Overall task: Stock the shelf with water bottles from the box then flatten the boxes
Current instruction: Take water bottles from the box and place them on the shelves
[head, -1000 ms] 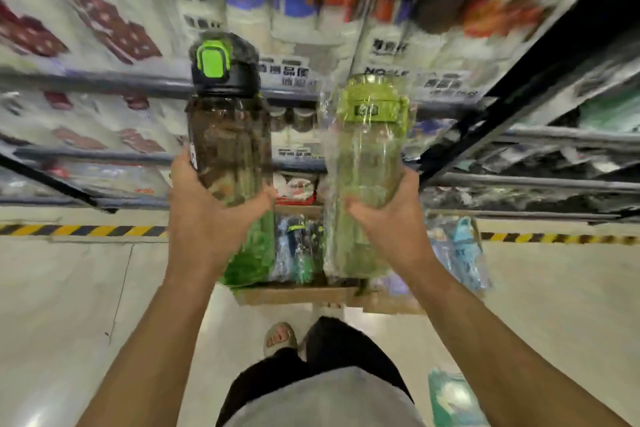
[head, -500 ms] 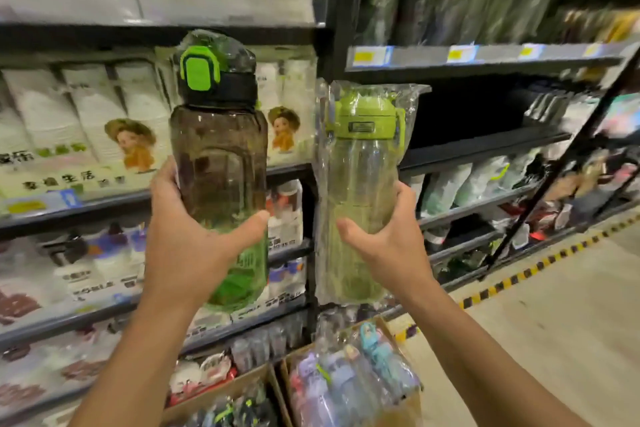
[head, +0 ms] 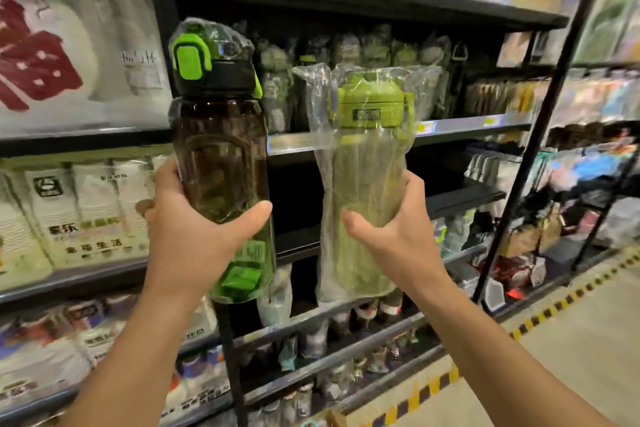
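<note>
Your left hand (head: 194,236) grips the dark bottle (head: 221,163), your right hand (head: 398,239) the green bottle (head: 363,184), both upright before the shelf (head: 485,123); slide each in base-first beside the stocked bottles (head: 377,48), one at a time.

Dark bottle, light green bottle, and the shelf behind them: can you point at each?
dark bottle (head: 221,163): head view, smoky body.
light green bottle (head: 363,191): head view, wrapped body.
shelf (head: 460,127): head view, front edge.

1 dark btl (head: 221,163), 1 green btl (head: 363,184), 2 hands (left hand (head: 187,236), right hand (head: 394,239)).
</note>
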Demonstrator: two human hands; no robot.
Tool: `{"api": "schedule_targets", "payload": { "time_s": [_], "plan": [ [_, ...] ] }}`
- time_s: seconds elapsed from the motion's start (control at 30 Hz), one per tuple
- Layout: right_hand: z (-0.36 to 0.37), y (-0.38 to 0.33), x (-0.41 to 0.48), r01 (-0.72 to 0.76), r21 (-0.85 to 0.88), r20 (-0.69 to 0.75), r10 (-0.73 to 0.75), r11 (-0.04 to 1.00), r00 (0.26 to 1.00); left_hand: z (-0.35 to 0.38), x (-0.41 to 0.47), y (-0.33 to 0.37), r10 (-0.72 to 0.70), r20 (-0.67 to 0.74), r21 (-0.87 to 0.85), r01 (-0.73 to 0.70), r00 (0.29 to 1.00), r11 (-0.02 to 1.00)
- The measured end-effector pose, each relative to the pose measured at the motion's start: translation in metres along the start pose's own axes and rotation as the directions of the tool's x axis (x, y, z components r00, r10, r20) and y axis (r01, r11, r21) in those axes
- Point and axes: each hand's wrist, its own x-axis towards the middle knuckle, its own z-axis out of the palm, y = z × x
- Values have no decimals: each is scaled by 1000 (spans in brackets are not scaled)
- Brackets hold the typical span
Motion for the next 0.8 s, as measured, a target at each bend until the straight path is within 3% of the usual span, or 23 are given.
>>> {"api": "schedule_targets", "payload": {
  "time_s": [0.23, 0.53, 0.67, 0.8],
  "plan": [
    [-17, 12, 98, 79, 83, -26, -77, 993, 997, 60, 75, 3, 153, -48, -23, -154, 987, 988],
    [35, 19, 242, 278, 186, -70, -270, 942, 960, 92, 197, -8, 292, -93, -5, -293, 952, 956],
    [65, 31, 290, 357, 202, -66, -351, 912, 934, 105, 229, -16, 328, -144, 1, -331, 934, 944],
    [88, 50, 328, 374, 232, -10, -382, 898, 924, 119, 244, -24, 276, -125, 90, -266, 953, 960]
  ]
}}
